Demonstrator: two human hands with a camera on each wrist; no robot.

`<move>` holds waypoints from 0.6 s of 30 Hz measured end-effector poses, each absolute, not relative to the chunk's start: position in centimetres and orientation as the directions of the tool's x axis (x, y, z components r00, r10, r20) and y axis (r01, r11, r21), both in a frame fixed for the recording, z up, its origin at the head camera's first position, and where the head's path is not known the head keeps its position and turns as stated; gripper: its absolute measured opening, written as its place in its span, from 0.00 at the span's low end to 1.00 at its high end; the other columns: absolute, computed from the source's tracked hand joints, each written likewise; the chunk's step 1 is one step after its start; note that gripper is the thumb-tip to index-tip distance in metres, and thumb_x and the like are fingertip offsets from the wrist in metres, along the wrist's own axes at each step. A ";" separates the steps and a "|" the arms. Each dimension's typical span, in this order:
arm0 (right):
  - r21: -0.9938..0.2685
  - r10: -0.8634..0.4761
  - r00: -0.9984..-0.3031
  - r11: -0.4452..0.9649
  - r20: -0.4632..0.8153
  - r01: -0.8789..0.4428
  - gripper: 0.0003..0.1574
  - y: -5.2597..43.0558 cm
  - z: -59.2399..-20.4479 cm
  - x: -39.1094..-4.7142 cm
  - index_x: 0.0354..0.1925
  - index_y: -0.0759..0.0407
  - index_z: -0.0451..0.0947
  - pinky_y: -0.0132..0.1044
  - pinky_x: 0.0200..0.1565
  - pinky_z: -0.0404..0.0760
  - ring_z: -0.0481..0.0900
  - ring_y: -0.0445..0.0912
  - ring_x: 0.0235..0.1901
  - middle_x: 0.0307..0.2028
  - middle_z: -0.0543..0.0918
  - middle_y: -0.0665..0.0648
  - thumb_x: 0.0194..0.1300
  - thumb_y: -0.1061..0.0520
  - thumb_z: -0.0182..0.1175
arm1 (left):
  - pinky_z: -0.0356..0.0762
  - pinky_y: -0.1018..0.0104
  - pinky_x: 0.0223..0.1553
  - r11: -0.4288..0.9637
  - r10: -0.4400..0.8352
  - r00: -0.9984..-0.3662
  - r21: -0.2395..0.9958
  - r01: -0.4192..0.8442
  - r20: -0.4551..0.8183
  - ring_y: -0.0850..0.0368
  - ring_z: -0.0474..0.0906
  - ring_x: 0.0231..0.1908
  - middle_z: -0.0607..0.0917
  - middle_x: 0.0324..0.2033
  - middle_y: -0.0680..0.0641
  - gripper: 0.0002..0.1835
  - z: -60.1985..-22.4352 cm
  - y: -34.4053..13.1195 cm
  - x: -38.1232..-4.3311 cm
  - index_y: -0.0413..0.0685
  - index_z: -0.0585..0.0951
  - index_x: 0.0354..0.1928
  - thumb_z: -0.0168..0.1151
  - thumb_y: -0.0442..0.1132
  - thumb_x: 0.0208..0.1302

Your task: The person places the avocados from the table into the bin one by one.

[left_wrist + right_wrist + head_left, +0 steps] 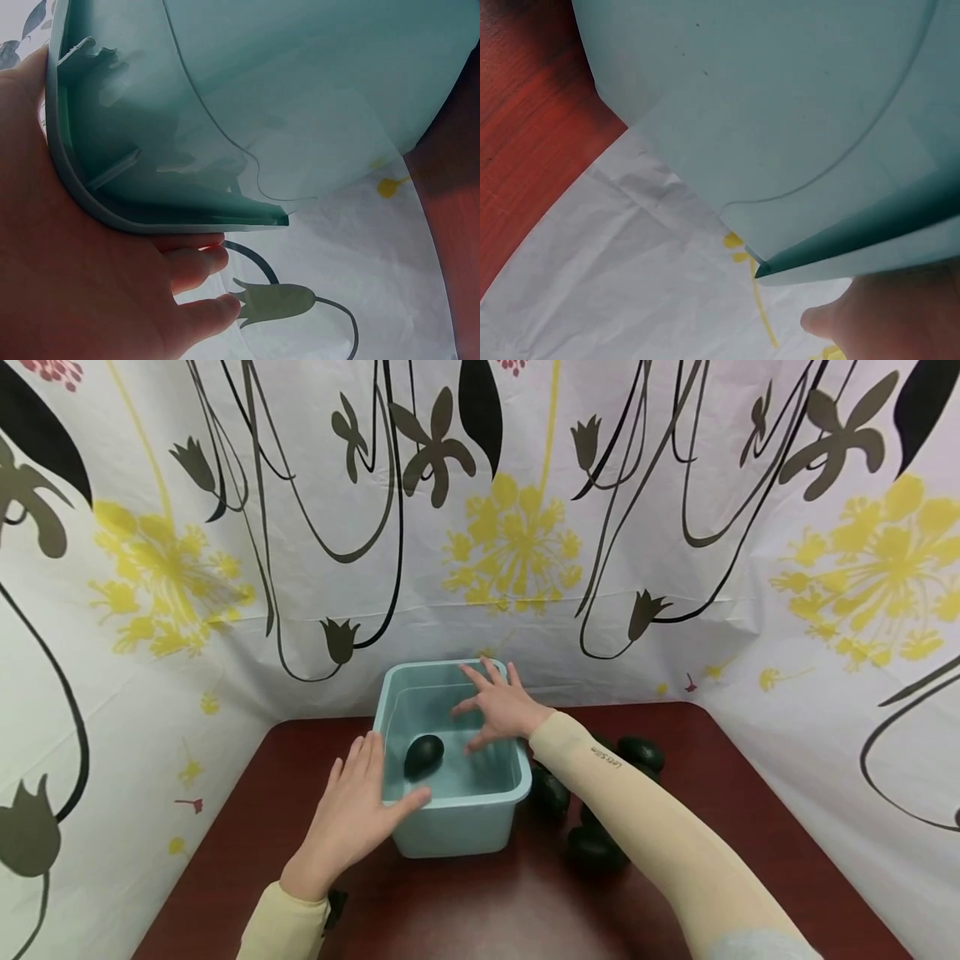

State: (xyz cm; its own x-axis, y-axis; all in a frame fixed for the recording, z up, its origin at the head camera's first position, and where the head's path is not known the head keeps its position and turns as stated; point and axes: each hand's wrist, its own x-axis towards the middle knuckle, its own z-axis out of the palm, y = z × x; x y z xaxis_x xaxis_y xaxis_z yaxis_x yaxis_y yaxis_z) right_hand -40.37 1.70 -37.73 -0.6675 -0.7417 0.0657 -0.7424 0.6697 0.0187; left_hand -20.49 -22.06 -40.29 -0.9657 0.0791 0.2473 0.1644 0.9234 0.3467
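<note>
A light blue plastic bin (pixel 457 828) stands on the table, and one dark green avocado (pixel 424 757) lies inside it. My left hand (pixel 351 817) is at the bin's near left corner, fingers straight and thumb stretched along the front rim. In the left wrist view, the left hand (pixel 112 292) lies right along the outside of the rim (pixel 79 187). Over the bin's right side reaches my right hand (pixel 506 708), fingers spread, holding nothing. The right wrist view catches only part of the right hand (pixel 900 315), close to the bin's rim (pixel 870 262).
Several more avocados (pixel 596 850) lie to the right of the bin, partly hidden under the right forearm. The dark red table (pixel 262 827) meets a white floral cloth (pixel 480 635) hung behind it and at both sides.
</note>
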 end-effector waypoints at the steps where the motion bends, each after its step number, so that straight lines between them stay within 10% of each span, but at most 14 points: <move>1: 0.021 -0.743 -0.666 0.668 0.072 -0.744 0.45 1.7 -37.6 -40.4 0.62 0.27 0.78 0.74 0.67 0.35 0.30 0.65 0.76 0.80 0.37 0.55 0.46 0.21 0.71 | 0.42 0.36 0.72 0.923 0.079 -0.966 0.348 0.164 0.245 0.41 0.42 0.77 0.49 0.78 0.39 0.66 -40.3 -22.1 -20.5 0.36 0.48 0.79 0.47 0.83 0.57; 18: 0.101 -0.736 -0.651 0.673 0.185 -0.733 0.50 3.7 -34.5 -39.7 0.67 0.28 0.73 0.74 0.67 0.33 0.28 0.62 0.77 0.80 0.35 0.55 0.48 0.19 0.67 | 0.42 0.35 0.72 0.926 0.074 -0.966 0.344 0.158 0.246 0.41 0.41 0.77 0.50 0.78 0.39 0.67 -40.5 -21.9 -20.6 0.36 0.48 0.79 0.44 0.85 0.55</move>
